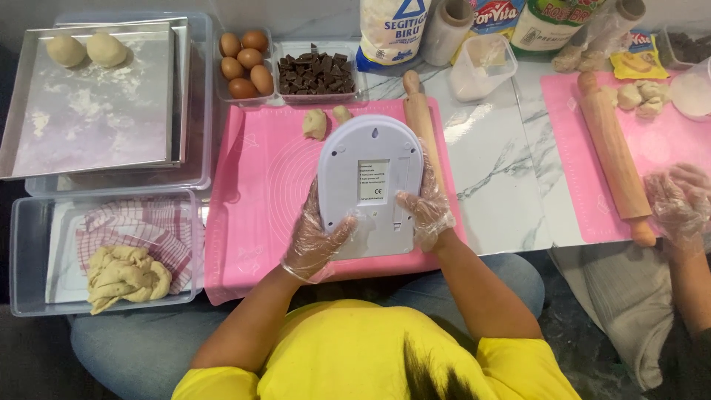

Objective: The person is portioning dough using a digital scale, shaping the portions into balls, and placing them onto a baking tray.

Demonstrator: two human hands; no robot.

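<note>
Hands grip a white oval plastic kitchen scale (368,187) turned underside up between them, left hand (315,237) and right hand (424,207) equally near, long axis running away from the body.

Marble table (496,167), pink mats (252,192), trays (89,104), clear tubs (29,252)

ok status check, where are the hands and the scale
Left hand and right hand, both in clear plastic gloves, grip the white kitchen scale, underside up, above the pink mat. Rolling pin lies close behind its right edge.
</note>
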